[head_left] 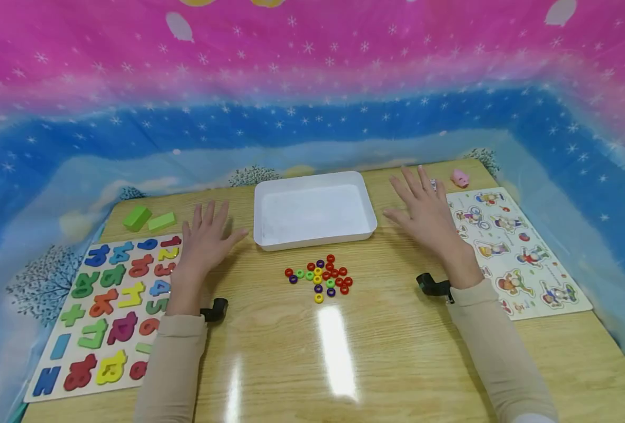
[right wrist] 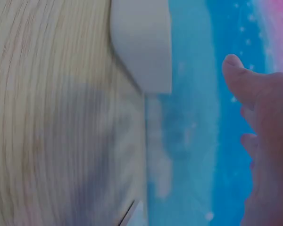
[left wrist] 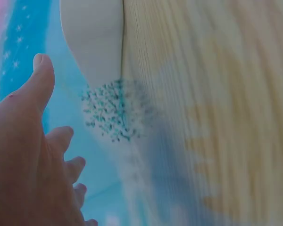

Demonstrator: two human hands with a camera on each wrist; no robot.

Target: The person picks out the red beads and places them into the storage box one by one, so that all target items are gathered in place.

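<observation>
My left hand [head_left: 205,242], fingers spread, holds nothing and hovers left of a white tray [head_left: 315,210]. On the tray's other side my right hand [head_left: 422,214] is likewise spread, with nothing in its grasp. In front of the tray lies a loose cluster of small ring beads [head_left: 318,279] in red, yellow, green and purple. The left wrist view has my left hand [left wrist: 28,150] with its thumb up, apart from the tray's side [left wrist: 94,33]. A similar gap separates my right hand [right wrist: 269,136] from the tray [right wrist: 144,42] in the right wrist view.
A number puzzle board [head_left: 93,317] lies at left, with two green blocks [head_left: 137,218] behind it. At right is a picture puzzle board [head_left: 518,252], with a small pink toy [head_left: 460,178] beyond. Patterned cloth [head_left: 312,129] stands around the wooden table [head_left: 281,352].
</observation>
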